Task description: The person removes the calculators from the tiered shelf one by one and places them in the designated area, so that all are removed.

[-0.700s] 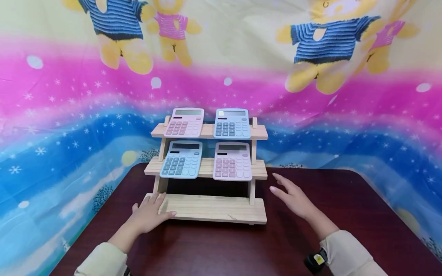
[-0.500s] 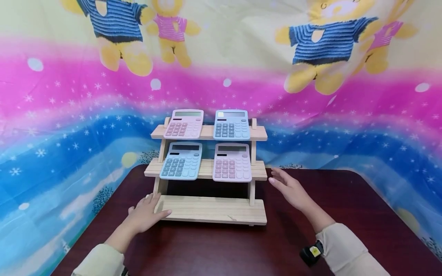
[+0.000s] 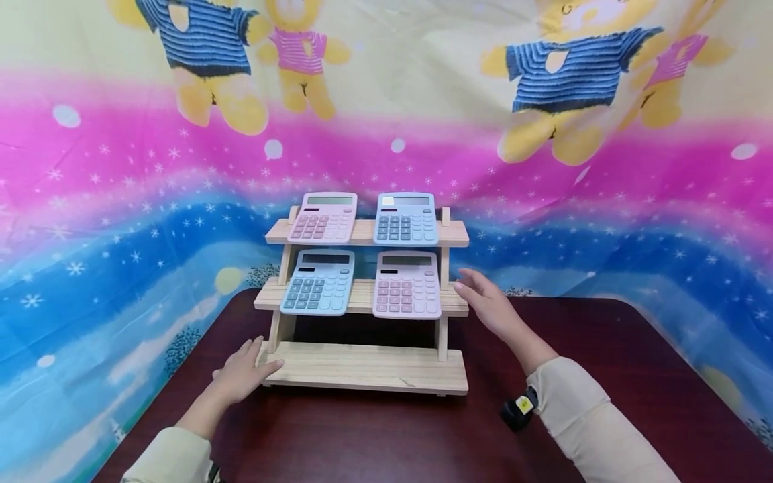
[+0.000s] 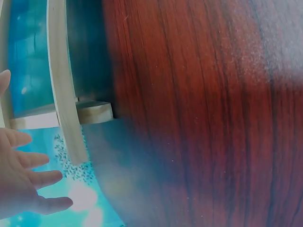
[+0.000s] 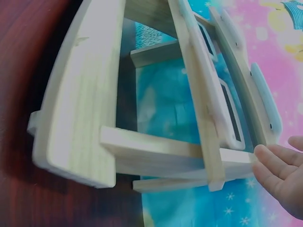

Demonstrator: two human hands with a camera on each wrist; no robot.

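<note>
Presently, the left hand (image 3: 238, 378), fingers spread, was at the near-left end of the wooden rack (image 3: 368, 369); the right hand (image 3: 494, 310), fingers extended, was beside its middle shelf (image 3: 363, 295), contact unclear. A knock there could have dislodged the near pink calculator (image 3: 407, 286), propped on that shelf's right.

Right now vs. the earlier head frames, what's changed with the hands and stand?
The right hand moved left and forward, to the right end of the middle shelf. The left hand shifted left, now mostly beyond the bottom shelf's left end. No visible grasp or release. The stand and four calculators stayed put.
</note>
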